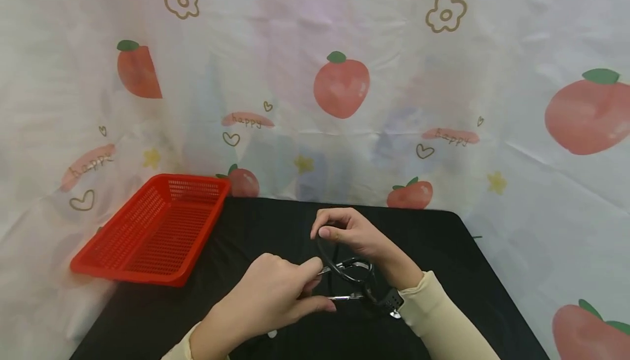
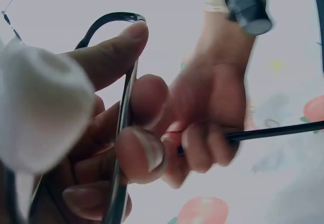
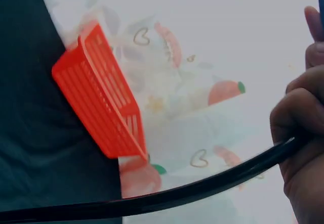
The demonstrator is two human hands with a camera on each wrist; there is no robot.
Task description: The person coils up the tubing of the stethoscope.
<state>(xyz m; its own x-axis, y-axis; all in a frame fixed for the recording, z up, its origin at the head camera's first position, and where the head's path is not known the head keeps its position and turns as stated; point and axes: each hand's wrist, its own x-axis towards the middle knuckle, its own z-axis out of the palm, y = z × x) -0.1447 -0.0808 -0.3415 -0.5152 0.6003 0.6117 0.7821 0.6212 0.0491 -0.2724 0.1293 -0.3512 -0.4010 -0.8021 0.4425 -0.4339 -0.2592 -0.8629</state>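
Note:
A stethoscope with black tubing [image 3: 152, 202] and silver metal ear tubes [image 1: 346, 297] is held between both hands above the table. My left hand [image 1: 275, 291] grips the metal ear tubes, with thumb and fingertips around one of them in the left wrist view. A white ear tip [image 2: 43, 107] looms large and blurred beside those fingers. Higher and to the right, my right hand [image 1: 351, 234] pinches the black tubing, which loops down toward the ear tubes. In the right wrist view the tubing runs out leftward from the curled fingers [image 3: 298, 107].
A red plastic basket [image 1: 184, 259] with perforated sides stands at the left of the table. The table wears a black cloth [image 1: 418, 234]. Behind it hangs a pale curtain [image 1: 295, 37] printed with fruit. A black device [image 1: 391, 300] is strapped to my right wrist.

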